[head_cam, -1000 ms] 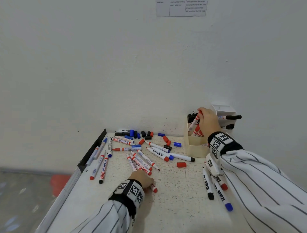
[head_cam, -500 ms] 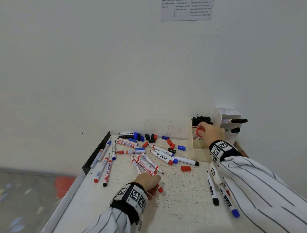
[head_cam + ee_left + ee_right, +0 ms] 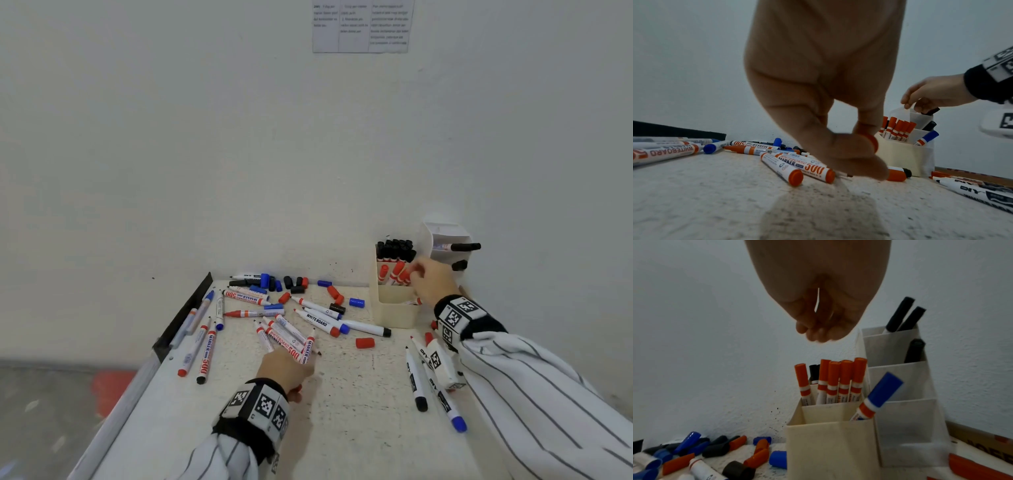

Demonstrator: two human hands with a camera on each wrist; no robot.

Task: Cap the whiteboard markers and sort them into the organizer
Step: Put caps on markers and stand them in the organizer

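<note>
My right hand (image 3: pixel 432 281) hangs above the cream organizer (image 3: pixel 830 443) at the desk's (image 3: pixel 359 428) far right corner, fingers loosely bunched and holding nothing; one second ago it gripped a red-capped marker over the same compartments, and that marker is now out of my fingers. Five red-capped markers (image 3: pixel 838 382) stand upright together in a middle compartment, black-capped markers (image 3: pixel 395 250) fill the compartment behind them, and a single blue-capped marker (image 3: pixel 877 395) leans in the compartment nearest my wrist. The white tiered section (image 3: pixel 900 369) beside it holds further black-capped markers.

My left hand (image 3: pixel 286 368) lies near the desk's middle. Its thumb and fingers are curled together with a small red cap (image 3: pixel 871 142) pinched between them, and its fingertips (image 3: pixel 865 168) are at the tip of an uncapped red marker (image 3: pixel 310 346); the wrist view does not show clearly whether that marker is gripped. One second ago this hand lay flat among the same cluster.

Uncapped and capped markers (image 3: pixel 284 334) are scattered across the desk's left half, loose caps (image 3: pixel 294 284) lie along the far edge, one red cap (image 3: pixel 364 342) lies alone near the centre, and three markers (image 3: pixel 431 387) lie beside my right sleeve. The head view has tilted down slightly, so the wall notice (image 3: pixel 359 27) shows more fully.
</note>
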